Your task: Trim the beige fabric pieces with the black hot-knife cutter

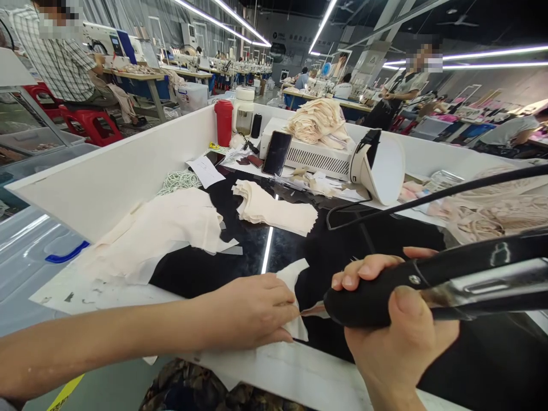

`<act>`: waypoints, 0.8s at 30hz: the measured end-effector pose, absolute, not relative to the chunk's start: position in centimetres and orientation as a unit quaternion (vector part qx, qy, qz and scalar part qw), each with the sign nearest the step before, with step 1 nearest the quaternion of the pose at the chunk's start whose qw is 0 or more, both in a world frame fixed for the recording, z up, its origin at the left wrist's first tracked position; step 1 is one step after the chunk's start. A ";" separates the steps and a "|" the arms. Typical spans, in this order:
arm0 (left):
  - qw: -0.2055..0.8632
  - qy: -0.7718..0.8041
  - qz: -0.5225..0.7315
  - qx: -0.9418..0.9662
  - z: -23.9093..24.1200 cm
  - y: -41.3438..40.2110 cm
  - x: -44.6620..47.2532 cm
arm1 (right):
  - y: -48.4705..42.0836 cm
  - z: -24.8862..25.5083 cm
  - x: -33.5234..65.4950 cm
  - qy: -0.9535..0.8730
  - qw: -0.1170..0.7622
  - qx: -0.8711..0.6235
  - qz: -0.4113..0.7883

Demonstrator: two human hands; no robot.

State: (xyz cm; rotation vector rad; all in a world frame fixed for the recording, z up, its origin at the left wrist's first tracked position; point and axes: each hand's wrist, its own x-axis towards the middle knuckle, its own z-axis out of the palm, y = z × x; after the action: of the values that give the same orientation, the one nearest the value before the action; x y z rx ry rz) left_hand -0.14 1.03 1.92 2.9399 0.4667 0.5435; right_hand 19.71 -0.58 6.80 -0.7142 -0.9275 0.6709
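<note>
Near the table's front edge, my left hand is closed on a small cream fabric piece, its fingers bent at the piece's edge. My right hand is wrapped round a long black tool with a rounded end and a bright metal strip; the tool runs out of view at the right. A thin pinkish strip shows between the tool's rounded end and my left fingertips; what joins it is hidden. Beyond my hands, a stack of cream fabric pieces lies on the glossy black tabletop.
A larger cream fabric pile lies left, near tangled pale cord. Behind are a phone, a red cup, a white box bearing folded fabric, and a white lamp. White side walls border the table.
</note>
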 end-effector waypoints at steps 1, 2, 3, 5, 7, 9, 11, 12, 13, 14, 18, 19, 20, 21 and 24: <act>0.071 0.152 0.185 0.968 1.9 1.3 -0.4 | -0.6 6.8 19.7 -0.428 0.782 -0.330 0.311; 0.082 0.151 0.191 0.966 1.9 1.6 -0.6 | -0.6 6.8 19.7 -0.428 0.783 -0.329 0.310; 0.090 0.152 0.195 0.965 1.8 1.8 -0.7 | -0.6 6.8 19.6 -0.427 0.783 -0.329 0.310; 0.094 0.152 0.200 0.963 1.6 2.2 -1.0 | -0.7 6.9 19.6 -0.425 0.784 -0.330 0.310; 0.092 0.152 0.199 0.964 1.4 2.5 -1.1 | -0.7 7.0 19.5 -0.422 0.783 -0.335 0.311; 0.090 0.152 0.199 0.964 1.1 2.6 -1.0 | -0.7 7.1 19.6 -0.418 0.782 -0.342 0.312; 0.086 0.152 0.201 0.964 1.0 2.6 -0.9 | -0.6 7.3 19.6 -0.415 0.779 -0.350 0.314; 0.084 0.151 0.201 0.964 1.0 2.6 -0.9 | -0.5 7.4 19.6 -0.413 0.778 -0.355 0.313; 0.082 0.151 0.202 0.964 0.9 2.5 -0.8 | -0.4 7.5 19.7 -0.410 0.779 -0.359 0.311; 0.080 0.152 0.202 0.964 0.9 2.5 -0.8 | -0.3 7.6 19.7 -0.405 0.781 -0.364 0.306; 0.082 0.153 0.209 0.962 0.7 2.5 -0.8 | 0.4 7.8 19.8 -0.390 0.794 -0.374 0.280; 0.083 0.153 0.210 0.962 0.6 2.4 -0.8 | 0.5 7.8 19.8 -0.389 0.794 -0.376 0.278; 0.085 0.153 0.212 0.961 0.5 2.4 -0.8 | 0.6 7.8 19.7 -0.391 0.792 -0.377 0.279; 0.086 0.154 0.214 0.961 0.4 2.4 -0.8 | 0.7 7.7 19.7 -0.393 0.791 -0.376 0.280; 0.087 0.162 0.218 0.958 0.3 2.3 -0.8 | 0.8 7.4 19.5 -0.410 0.787 -0.363 0.283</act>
State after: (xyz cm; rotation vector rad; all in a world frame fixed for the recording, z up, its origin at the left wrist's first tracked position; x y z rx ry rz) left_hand -0.83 2.29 0.33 2.8539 0.4834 0.6501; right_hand 19.54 0.76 7.44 -0.7817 -0.8846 0.6109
